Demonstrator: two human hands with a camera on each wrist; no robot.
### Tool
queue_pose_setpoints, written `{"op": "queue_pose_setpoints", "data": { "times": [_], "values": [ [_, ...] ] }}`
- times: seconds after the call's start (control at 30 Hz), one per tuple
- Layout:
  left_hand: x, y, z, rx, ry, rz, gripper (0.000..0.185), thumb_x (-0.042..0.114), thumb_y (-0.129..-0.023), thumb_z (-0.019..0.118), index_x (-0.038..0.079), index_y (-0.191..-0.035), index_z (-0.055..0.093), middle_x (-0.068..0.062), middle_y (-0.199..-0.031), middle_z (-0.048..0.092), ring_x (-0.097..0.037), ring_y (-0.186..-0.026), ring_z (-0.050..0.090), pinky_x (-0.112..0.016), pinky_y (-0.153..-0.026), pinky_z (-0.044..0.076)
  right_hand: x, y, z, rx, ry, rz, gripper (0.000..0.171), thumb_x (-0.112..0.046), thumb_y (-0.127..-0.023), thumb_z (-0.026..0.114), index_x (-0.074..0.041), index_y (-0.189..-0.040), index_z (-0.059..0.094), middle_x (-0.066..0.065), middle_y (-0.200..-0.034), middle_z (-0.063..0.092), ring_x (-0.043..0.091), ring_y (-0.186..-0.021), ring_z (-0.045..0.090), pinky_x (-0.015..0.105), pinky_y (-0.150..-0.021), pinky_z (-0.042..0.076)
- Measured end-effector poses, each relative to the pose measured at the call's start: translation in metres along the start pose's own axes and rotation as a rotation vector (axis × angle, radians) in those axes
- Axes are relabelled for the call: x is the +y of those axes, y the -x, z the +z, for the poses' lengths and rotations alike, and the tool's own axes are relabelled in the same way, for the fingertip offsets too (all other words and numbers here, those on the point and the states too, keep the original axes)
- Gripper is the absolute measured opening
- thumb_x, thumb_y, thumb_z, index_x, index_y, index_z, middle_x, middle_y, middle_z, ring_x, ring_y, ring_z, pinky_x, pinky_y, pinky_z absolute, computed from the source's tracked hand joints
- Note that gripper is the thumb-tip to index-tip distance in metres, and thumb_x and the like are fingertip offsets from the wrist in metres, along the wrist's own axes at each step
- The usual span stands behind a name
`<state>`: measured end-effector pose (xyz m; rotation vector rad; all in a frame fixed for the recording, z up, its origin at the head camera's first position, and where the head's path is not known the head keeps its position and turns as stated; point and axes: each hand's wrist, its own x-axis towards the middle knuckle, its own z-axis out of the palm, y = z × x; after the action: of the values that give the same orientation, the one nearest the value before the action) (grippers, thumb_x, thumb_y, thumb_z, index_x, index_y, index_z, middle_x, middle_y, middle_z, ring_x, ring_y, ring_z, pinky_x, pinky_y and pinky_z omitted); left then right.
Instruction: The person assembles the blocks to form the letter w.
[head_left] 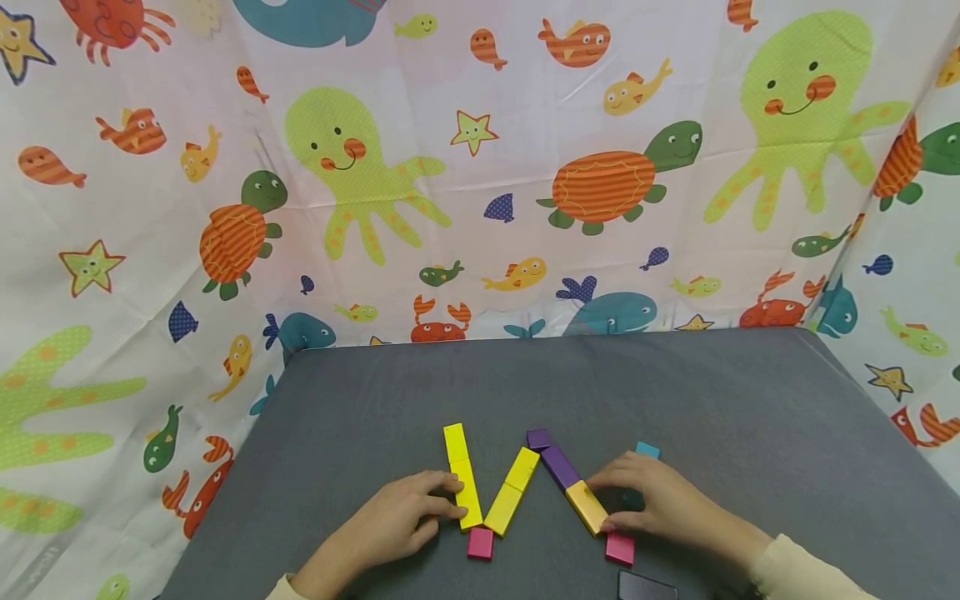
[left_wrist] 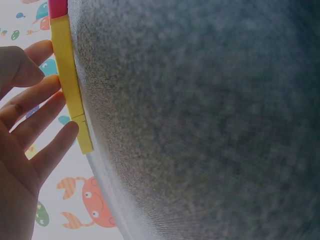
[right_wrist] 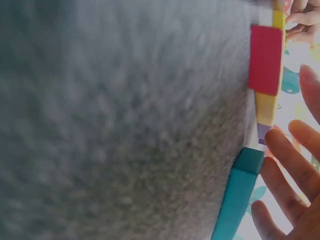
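Note:
My left hand (head_left: 401,517) has its fingertips against the left side of a yellow block row (head_left: 467,492), fingers spread and fairly straight in the left wrist view. A pink block (head_left: 481,543) sits at the foot of this row, where a second, slanted yellow row (head_left: 513,492) meets it. To the right, purple blocks (head_left: 560,467) lead down to a golden-yellow block (head_left: 587,507) and another pink block (head_left: 620,548). At the golden block's right side are the fingertips of my right hand (head_left: 663,496), which arches over a teal block (right_wrist: 237,195), partly hidden in the head view.
A dark flat object (head_left: 647,586) lies at the near edge, below the right pink block. The grey cloth table (head_left: 360,408) reaches back to a white curtain (head_left: 510,92) printed with sea animals, which also hangs along both sides.

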<state>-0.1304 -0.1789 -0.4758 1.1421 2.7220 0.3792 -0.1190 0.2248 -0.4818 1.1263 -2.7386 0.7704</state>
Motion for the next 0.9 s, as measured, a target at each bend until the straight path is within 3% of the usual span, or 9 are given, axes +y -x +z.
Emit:
{"op": "queue_pose_setpoints", "data": {
  "times": [0.23, 0.47, 0.67, 0.9],
  "values": [
    [0.000, 0.001, 0.001, 0.024, -0.004, 0.027, 0.039, 0.013, -0.091, 0.062, 0.037, -0.122, 0.070, 0.011, -0.134, 0.060, -0.009, -0.122, 0.058, -0.038, -0.103, 0.053, -0.006, 0.019, -0.004, -0.001, -0.022, 0.098, 0.032, -0.051, -0.079, 0.077, -0.034, -0.104, 0.068, -0.022, -0.101, 0.065, -0.002, -0.095, 0.055, 0.027, -0.077, 0.051],
    [-0.001, 0.001, 0.000, 0.019, -0.011, 0.031, 0.038, 0.013, -0.092, 0.062, 0.036, -0.122, 0.069, 0.010, -0.135, 0.059, -0.010, -0.123, 0.058, -0.038, -0.103, 0.053, -0.012, 0.033, 0.006, 0.131, 0.086, 0.047, 0.036, -0.055, -0.066, 0.085, -0.040, -0.092, 0.066, -0.026, -0.098, 0.060, -0.002, -0.095, 0.051, 0.027, -0.074, 0.048],
    [0.000, 0.001, -0.001, 0.019, -0.015, 0.031, 0.038, 0.013, -0.092, 0.062, 0.036, -0.122, 0.070, 0.010, -0.135, 0.060, -0.011, -0.123, 0.058, -0.039, -0.103, 0.053, -0.016, 0.037, 0.008, 0.125, 0.152, 0.045, 0.031, -0.061, -0.069, 0.080, -0.045, -0.088, 0.063, -0.030, -0.098, 0.058, -0.001, -0.098, 0.050, 0.032, -0.078, 0.048],
    [0.000, 0.001, -0.001, 0.015, -0.016, 0.027, 0.039, 0.013, -0.092, 0.062, 0.036, -0.122, 0.070, 0.010, -0.135, 0.060, -0.011, -0.124, 0.058, -0.039, -0.103, 0.053, -0.014, 0.037, 0.011, 0.189, 0.126, -0.021, 0.034, -0.042, -0.065, 0.089, -0.043, -0.089, 0.066, -0.029, -0.095, 0.060, -0.003, -0.094, 0.050, 0.028, -0.076, 0.047]
  ]
}}
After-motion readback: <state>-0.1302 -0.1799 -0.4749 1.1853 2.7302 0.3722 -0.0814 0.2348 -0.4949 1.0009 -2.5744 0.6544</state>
